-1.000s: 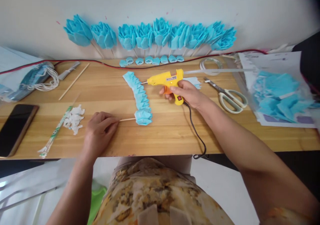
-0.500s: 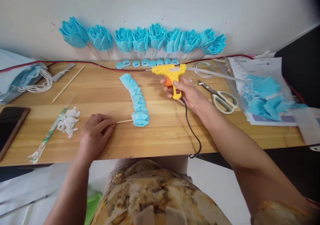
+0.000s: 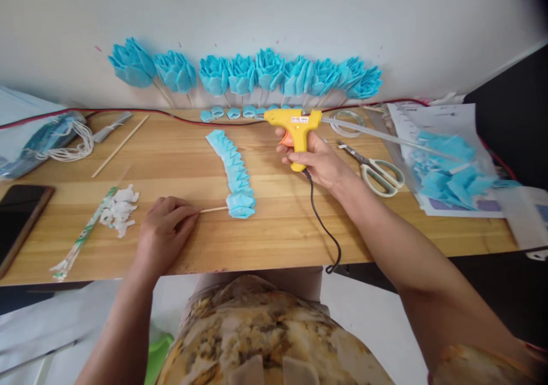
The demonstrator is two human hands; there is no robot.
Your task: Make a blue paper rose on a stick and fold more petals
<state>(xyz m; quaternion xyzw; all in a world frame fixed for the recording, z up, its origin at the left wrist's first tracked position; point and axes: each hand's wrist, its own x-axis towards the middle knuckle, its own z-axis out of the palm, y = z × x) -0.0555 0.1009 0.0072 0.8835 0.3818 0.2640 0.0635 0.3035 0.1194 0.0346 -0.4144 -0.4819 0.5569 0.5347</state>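
My left hand (image 3: 169,225) rests at the near edge of the table, its fingers pinching a thin wooden stick (image 3: 214,209). At the stick's far end is a blue folded flower head (image 3: 241,204), lying at the near end of a strip of overlapping blue petals (image 3: 231,159). My right hand (image 3: 314,157) is closed around the handle of a yellow hot glue gun (image 3: 295,124), held above the table with its nozzle pointing left. A long clear glue stick (image 3: 372,133) juts from the gun's back. The fingers are by the orange trigger.
Finished blue flowers (image 3: 269,71) lean on the wall behind small blue rolled pieces (image 3: 233,113). Scissors (image 3: 379,174), a tape roll (image 3: 346,124) and blue petals (image 3: 454,174) lie right. Left are a phone (image 3: 23,219), white scraps (image 3: 120,208), a loose stick (image 3: 120,146) and white cord (image 3: 75,142).
My right hand has turned the glue gun slightly, and its power cord has shifted. The view has tilted a little. My left hand keeps its hold on the stick.
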